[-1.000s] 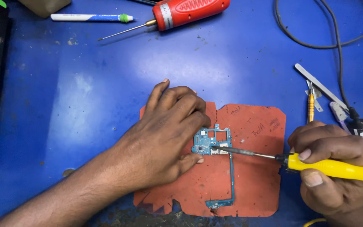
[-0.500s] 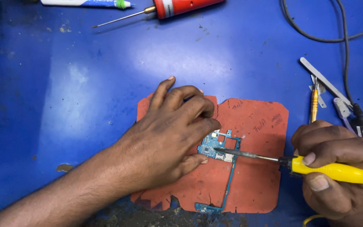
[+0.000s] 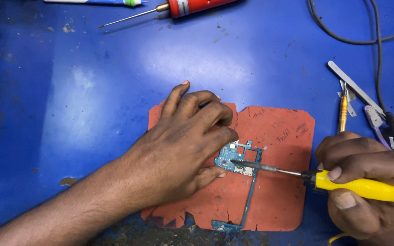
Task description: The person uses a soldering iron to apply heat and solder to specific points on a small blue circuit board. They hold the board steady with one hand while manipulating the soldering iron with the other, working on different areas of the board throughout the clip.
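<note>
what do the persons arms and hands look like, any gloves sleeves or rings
Both are bare. The left hand has no glove or ring, and its forearm shows no sleeve up to the frame edge. The right hand is also ungloved and ringless, with short plain nails; its wrist is cut off.

Under the left hand [image 3: 178, 150] lies a matt, rubbery red mat [image 3: 279, 182] with ragged, scorched lower edges, bearing a thin blue circuit board [image 3: 238, 159] dotted with shiny metal parts. The right hand [image 3: 365, 191] grips a soldering iron [image 3: 343, 182] with a glossy yellow plastic handle and a dull metal tip. Around both hands, the blue tabletop [image 3: 92, 91] looks smooth, faintly shiny, scuffed and speckled with grime.
</note>
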